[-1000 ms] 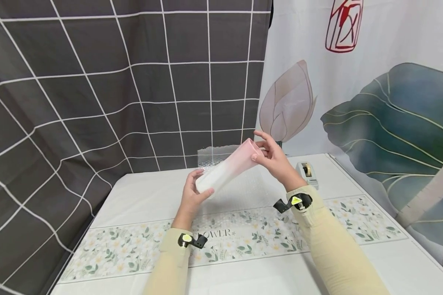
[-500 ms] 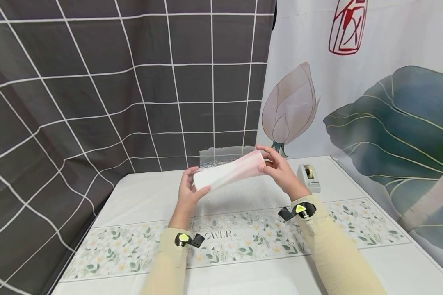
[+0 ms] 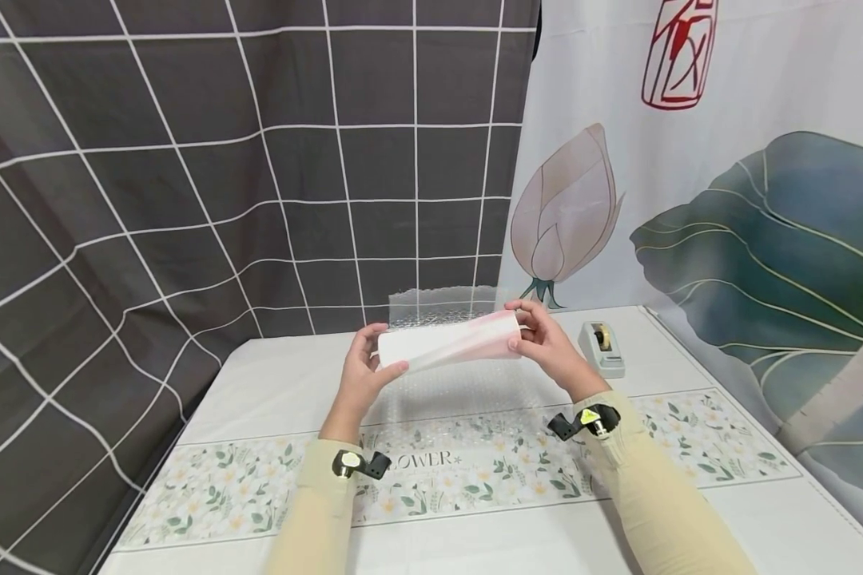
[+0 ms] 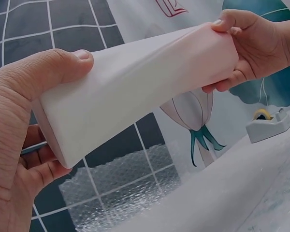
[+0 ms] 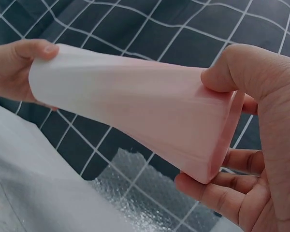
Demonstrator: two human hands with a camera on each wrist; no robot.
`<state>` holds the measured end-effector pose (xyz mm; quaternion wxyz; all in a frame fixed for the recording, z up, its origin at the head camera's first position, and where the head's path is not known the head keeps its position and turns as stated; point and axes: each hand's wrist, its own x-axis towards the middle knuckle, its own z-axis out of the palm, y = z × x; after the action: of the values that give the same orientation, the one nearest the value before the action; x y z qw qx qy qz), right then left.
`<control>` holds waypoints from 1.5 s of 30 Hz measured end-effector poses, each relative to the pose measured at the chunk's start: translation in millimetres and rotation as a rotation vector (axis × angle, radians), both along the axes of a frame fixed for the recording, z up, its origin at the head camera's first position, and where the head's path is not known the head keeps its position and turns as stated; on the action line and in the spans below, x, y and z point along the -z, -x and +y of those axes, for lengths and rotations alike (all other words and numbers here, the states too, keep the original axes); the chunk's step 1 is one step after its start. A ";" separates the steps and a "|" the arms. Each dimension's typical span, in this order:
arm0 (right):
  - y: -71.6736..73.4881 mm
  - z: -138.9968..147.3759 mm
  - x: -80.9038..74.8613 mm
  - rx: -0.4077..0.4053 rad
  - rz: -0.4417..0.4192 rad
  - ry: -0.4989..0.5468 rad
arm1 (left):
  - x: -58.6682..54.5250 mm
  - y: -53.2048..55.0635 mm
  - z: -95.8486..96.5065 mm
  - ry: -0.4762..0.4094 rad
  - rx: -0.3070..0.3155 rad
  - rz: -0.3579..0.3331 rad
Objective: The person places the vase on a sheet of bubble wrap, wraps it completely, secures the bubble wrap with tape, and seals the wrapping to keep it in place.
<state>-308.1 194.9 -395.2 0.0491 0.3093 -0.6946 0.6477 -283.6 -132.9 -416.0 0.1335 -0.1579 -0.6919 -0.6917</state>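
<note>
A twisted vase point(image 3: 446, 342), white at one end and fading to pink at the other, is held nearly level above the table. My left hand point(image 3: 361, 369) grips its white base end, thumb on the near side and fingers round the far side. At the pink rim, my right hand point(image 3: 549, 349) pinches the vase between thumb and fingers; the right wrist view shows the open mouth edge point(image 5: 227, 137) there. Under and behind the vase, a sheet of clear bubble wrap point(image 3: 442, 303) lies on the table, its far edge standing up against the dark curtain.
A pale tape dispenser point(image 3: 602, 351) with a yellowish roll stands at the right rear of the table. A white cloth with a floral band point(image 3: 244, 487) covers the tabletop point(image 3: 288, 375). Behind hang a dark grid curtain point(image 3: 295, 160) and a white curtain with plant prints point(image 3: 582, 80).
The vase has turned from a steep slant to nearly level as my right hand lowered its pink end. My left hand has kept its grip, shifting slightly left. The bubble wrap stays in place.
</note>
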 end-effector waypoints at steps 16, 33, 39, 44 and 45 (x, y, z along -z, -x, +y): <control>1.2 9.9 30.4 -0.028 -0.048 -0.059 | -4.6 -9.5 -5.9 0.242 0.027 -0.091; -1.9 20.6 65.0 -0.058 -0.124 -0.137 | 28.1 0.7 -6.0 0.429 0.087 -0.205; -5.2 22.4 73.0 -0.041 -0.158 -0.172 | 36.8 0.1 -6.3 0.469 0.130 -0.211; -5.8 22.9 80.2 -0.030 -0.191 -0.198 | 42.5 1.7 -6.7 0.479 0.156 -0.238; -5.7 22.9 81.4 -0.032 -0.196 -0.198 | 43.6 2.3 -6.9 0.479 0.162 -0.245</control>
<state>-302.3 217.7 -476.6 -0.0601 0.2588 -0.7516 0.6038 -285.9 -139.8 -459.6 -0.0479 -0.1551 -0.8319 -0.5307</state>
